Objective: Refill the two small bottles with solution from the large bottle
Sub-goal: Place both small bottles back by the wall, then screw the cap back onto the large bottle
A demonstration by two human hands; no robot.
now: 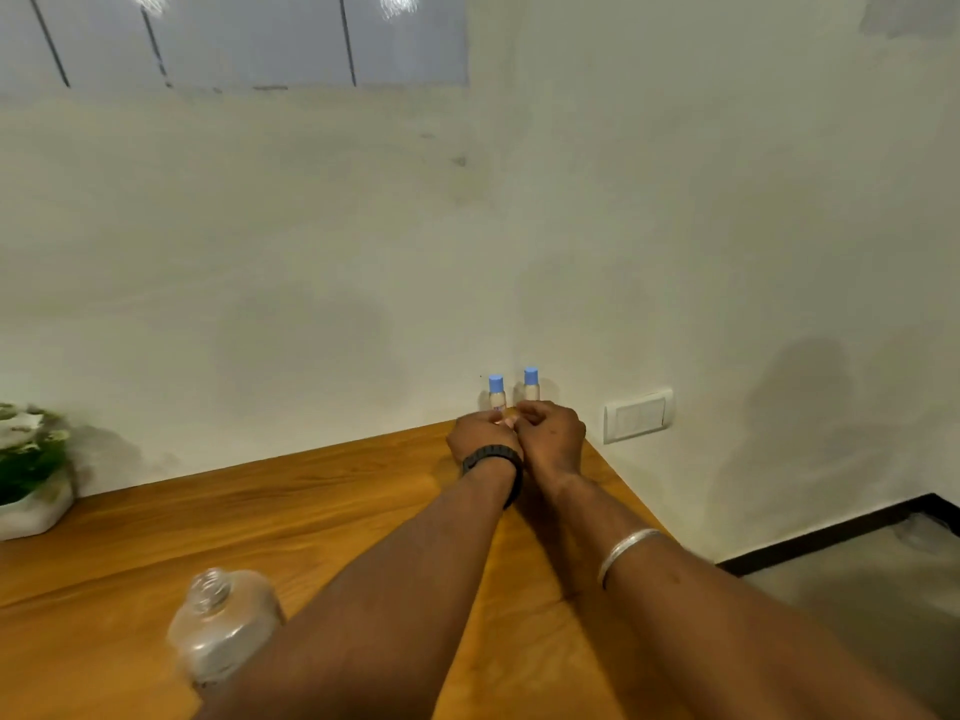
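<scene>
Two small clear bottles with blue caps, the left small bottle (496, 393) and the right small bottle (531, 385), stand upright in the far corner of the brown wooden table (322, 511), against the pale wall. The left hand (480, 433) (black wristband) and right hand (553, 433) meet in front of them, fingers curled; whether they grip the bottles is hidden. A large clear uncapped bottle (223, 623) stands near the front, a white potted plant (31, 470) at the left edge.

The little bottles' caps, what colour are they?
Light blue caps on both small bottles, in the head view.
</scene>
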